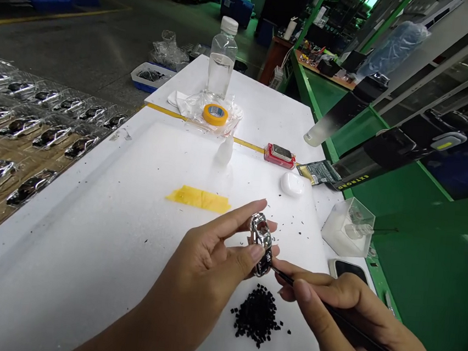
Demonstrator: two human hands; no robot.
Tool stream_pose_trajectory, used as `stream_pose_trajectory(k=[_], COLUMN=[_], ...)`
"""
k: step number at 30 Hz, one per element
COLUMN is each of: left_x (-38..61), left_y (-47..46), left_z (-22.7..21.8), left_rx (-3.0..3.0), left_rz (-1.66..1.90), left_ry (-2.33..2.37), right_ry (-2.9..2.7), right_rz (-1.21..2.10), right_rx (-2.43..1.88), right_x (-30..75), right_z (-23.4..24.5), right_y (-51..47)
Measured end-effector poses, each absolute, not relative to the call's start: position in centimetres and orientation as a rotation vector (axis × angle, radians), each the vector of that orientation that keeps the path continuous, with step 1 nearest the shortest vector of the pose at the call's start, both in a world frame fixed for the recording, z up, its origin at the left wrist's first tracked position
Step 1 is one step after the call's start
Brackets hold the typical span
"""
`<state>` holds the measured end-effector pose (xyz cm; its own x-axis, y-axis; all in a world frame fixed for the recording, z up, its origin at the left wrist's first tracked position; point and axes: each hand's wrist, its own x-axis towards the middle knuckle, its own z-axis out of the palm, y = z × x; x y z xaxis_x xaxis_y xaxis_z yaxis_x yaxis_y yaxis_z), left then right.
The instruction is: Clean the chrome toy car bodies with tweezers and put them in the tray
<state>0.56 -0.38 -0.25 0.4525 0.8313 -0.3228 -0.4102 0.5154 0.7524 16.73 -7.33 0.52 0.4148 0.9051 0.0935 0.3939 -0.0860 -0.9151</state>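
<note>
In the middle of the head view, my left hand (pixel 208 267) is closed on a small shiny chrome part shaped like a toy car body (pixel 260 230), with black on its lower end. Thumb and fingers pinch it by its sides, above the table. My right hand (pixel 353 314) grips a thin black stick tool (pixel 367 343) like a pen. Its tip meets or nearly meets the lower end of the chrome part; whether they touch I cannot tell. Below both hands lies a pile of tiny black pieces (pixel 257 314) on the white work surface (pixel 125 275).
Yellow tape (pixel 199 198) is stuck ahead of my hands. Farther back are an orange tape roll (pixel 215 114) and a water bottle (pixel 222 58). A white case (pixel 293 184) and a clear container (pixel 348 228) stand right. Wrapped chrome parts (pixel 51 136) fill the left side.
</note>
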Motion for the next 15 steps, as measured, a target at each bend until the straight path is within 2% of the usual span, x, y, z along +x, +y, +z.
stream_pose_trajectory(k=[9, 15], left_x=[0.6, 0.8], left_y=[-0.2, -0.2], left_z=[-0.4, -0.4], left_rx=[0.581, 0.481], left_rz=[0.83, 0.823], left_ry=[0.653, 0.692], right_ry=[-1.357, -1.175], right_rz=[0.542, 0.535], right_rx=[-1.656, -1.696], right_x=[17.5, 16.0], right_z=[0.6, 0.4], right_y=[-6.8, -7.2])
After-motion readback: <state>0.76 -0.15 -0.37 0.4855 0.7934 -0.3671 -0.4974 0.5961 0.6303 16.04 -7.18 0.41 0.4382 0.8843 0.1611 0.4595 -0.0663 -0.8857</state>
